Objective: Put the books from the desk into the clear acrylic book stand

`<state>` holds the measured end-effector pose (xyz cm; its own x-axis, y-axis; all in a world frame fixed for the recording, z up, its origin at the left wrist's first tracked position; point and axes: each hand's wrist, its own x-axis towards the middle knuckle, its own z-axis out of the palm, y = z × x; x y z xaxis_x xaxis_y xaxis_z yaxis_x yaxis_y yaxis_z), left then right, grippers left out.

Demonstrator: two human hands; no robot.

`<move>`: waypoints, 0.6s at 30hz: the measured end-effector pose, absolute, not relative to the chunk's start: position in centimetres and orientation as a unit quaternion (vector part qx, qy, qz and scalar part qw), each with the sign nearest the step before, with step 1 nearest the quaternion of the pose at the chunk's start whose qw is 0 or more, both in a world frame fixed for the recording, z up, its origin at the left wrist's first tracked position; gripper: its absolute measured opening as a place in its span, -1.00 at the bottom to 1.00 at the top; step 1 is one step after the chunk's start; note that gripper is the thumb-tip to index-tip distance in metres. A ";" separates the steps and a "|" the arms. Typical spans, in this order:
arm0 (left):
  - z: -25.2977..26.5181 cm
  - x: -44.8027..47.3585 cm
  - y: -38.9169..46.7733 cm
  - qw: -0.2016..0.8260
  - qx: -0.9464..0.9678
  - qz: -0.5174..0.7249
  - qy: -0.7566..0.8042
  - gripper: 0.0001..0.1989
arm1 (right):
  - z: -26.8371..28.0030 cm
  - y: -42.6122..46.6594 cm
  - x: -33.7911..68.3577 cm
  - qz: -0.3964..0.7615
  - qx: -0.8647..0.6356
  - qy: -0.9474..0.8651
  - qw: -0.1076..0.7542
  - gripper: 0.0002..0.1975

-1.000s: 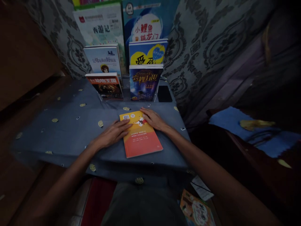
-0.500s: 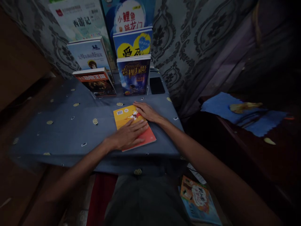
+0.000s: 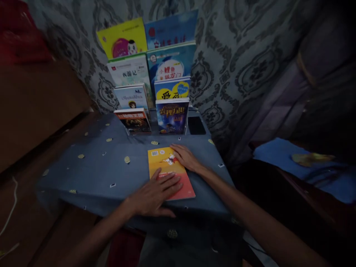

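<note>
A yellow-to-red book (image 3: 182,180) lies flat on the cloth-covered table (image 3: 94,174), its back cover with a barcode facing up. My left hand (image 3: 155,193) rests over its lower left part, fingers spread and the thumb reaching past the near edge. Along the book's upper right edge lies my right hand (image 3: 187,157), its fingers stretched out flat on the cover's border. Neither hand grips the book. Part of the cover is hidden under my left fingers.
Behind the book, a tiered clear rack (image 3: 154,131) holds several upright books, among them a dark blue book (image 3: 172,116) in front. A black phone (image 3: 196,125) lies right of it. A blue cloth (image 3: 278,152) is spread on a surface at the right.
The view has tilted upward, bringing the top row of books into sight. My left hand has slid toward the book's near edge, its thumb now spread outward. My right hand stays at the upper right edge.
</note>
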<state>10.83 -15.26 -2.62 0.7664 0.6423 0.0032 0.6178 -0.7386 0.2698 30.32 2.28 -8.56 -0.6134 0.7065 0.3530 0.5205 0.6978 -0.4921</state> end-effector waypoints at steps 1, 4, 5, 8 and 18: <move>-2.9 9.9 -15.7 0.120 0.930 0.047 0.345 -0.02 | -8.6 2.0 30.3 0.167 -0.350 -0.881 0.270 -0.52; -3.9 6.7 -16.8 0.096 0.920 0.064 0.375 0.07 | -8.9 0.8 30.1 0.153 -0.354 -0.881 0.273 -0.53; -4.3 5.8 -17.1 0.089 0.914 0.071 0.389 0.04 | -9.0 0.3 30.0 0.151 -0.357 -0.881 0.273 -0.52; -5.3 3.9 -17.6 0.075 0.906 0.084 0.407 -0.04 | -9.3 -1.5 30.1 0.149 -0.369 -0.878 0.267 -0.51; -3.9 2.4 -16.4 0.155 0.874 0.259 0.381 -0.33 | -7.1 -8.1 35.3 0.254 -0.294 -0.885 0.255 -0.50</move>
